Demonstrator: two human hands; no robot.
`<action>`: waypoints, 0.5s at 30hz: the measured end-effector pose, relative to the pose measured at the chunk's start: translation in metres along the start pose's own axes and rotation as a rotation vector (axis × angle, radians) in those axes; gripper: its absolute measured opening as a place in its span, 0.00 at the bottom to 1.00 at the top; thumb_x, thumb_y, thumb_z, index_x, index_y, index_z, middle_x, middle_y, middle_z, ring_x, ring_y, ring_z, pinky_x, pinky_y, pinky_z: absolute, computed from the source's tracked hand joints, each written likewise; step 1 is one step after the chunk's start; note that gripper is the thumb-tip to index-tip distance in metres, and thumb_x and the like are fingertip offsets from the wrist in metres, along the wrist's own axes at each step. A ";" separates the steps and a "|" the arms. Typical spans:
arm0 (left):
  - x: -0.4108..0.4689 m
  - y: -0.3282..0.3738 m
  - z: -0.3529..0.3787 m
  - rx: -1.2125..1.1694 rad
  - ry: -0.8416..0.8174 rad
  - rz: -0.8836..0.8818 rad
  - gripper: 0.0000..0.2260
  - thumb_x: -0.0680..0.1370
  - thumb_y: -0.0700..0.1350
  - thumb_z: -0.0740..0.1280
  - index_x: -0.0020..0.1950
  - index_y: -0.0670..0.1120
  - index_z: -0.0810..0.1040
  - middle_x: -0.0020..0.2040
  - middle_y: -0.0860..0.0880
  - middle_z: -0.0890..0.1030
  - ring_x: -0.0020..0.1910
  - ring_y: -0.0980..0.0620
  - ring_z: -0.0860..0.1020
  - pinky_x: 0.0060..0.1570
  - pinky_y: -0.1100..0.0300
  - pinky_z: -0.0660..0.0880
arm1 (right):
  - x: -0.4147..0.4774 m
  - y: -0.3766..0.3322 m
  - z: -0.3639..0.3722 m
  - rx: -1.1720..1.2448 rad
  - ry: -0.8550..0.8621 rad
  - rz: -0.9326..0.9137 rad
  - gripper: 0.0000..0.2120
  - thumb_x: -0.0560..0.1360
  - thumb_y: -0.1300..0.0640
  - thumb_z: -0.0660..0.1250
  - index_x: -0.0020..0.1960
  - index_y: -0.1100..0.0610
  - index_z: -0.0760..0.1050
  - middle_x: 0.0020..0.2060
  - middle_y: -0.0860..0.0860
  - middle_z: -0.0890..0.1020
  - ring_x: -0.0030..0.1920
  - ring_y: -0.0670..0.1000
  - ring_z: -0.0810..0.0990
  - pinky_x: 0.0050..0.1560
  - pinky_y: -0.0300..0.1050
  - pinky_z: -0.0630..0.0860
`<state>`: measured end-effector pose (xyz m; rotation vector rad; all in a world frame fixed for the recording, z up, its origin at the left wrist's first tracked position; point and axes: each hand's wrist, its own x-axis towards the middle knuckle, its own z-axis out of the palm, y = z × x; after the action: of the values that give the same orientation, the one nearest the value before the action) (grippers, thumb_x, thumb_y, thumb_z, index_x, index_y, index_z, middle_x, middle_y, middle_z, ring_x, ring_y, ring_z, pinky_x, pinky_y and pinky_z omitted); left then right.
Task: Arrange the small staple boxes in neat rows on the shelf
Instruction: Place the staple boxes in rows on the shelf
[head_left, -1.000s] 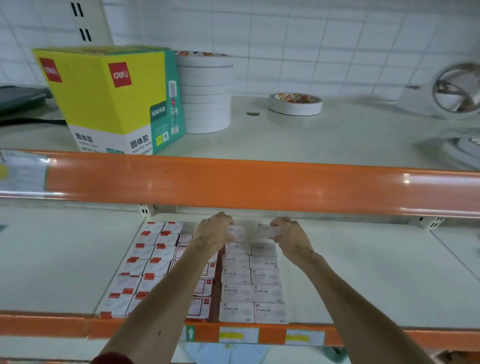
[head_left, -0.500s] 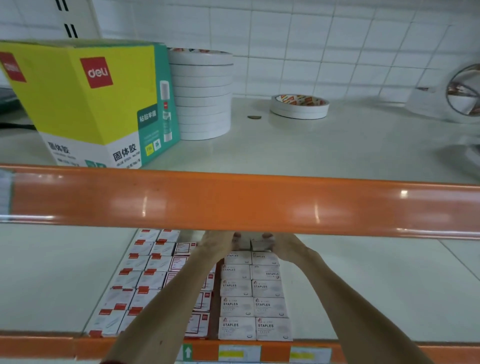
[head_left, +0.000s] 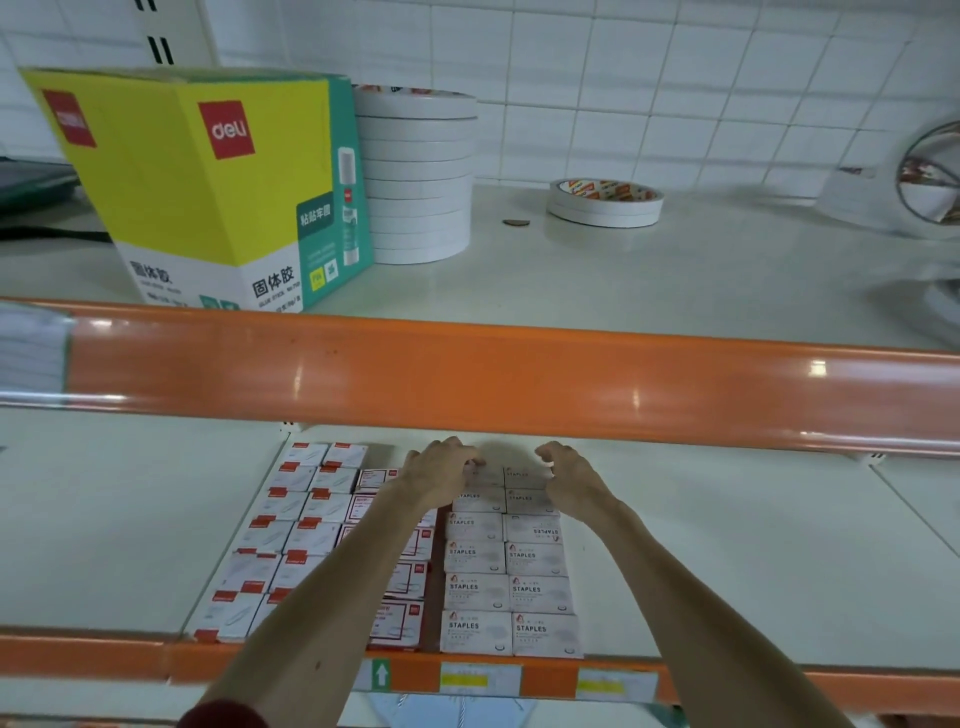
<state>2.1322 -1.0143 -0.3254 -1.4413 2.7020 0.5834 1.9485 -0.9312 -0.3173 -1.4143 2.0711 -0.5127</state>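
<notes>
A person's hands reach to the back of the lower shelf (head_left: 727, 545), under its orange rail (head_left: 519, 384), where the white staple boxes (head_left: 506, 558) lie flat in two touching columns running from the front lip to the rear. Half a second ago the hands were drawn close together over the rearmost pair; now they have parted. The left hand (head_left: 441, 475) has bent fingertips on the rear left box, though whether it grips it cannot be told. The right hand (head_left: 571, 480) is just beside the rear right box, loosely curled and holding nothing. Red-and-white boxes (head_left: 306, 525) fill the rows to the left.
</notes>
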 end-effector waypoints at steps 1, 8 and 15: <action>-0.002 0.002 0.001 0.022 0.020 0.007 0.20 0.81 0.38 0.59 0.70 0.55 0.70 0.69 0.50 0.70 0.67 0.47 0.69 0.66 0.44 0.64 | -0.002 -0.001 0.000 -0.001 0.028 0.025 0.29 0.74 0.74 0.55 0.73 0.59 0.64 0.70 0.56 0.69 0.67 0.56 0.72 0.59 0.44 0.73; -0.019 0.007 -0.011 -0.133 0.189 -0.124 0.16 0.79 0.35 0.60 0.66 0.46 0.75 0.67 0.47 0.75 0.64 0.49 0.74 0.64 0.51 0.72 | -0.014 -0.001 -0.012 -0.025 0.053 0.170 0.04 0.78 0.62 0.58 0.45 0.61 0.68 0.41 0.55 0.73 0.39 0.54 0.70 0.31 0.42 0.62; -0.034 0.014 -0.017 -0.145 0.166 -0.119 0.14 0.81 0.39 0.60 0.65 0.45 0.76 0.65 0.46 0.75 0.62 0.47 0.75 0.63 0.50 0.73 | -0.011 -0.004 -0.001 -0.113 0.025 0.075 0.18 0.79 0.60 0.57 0.68 0.61 0.69 0.62 0.59 0.75 0.64 0.62 0.70 0.59 0.53 0.73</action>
<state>2.1425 -0.9856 -0.2990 -1.7473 2.7195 0.6946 1.9539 -0.9223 -0.3109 -1.3940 2.1940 -0.3903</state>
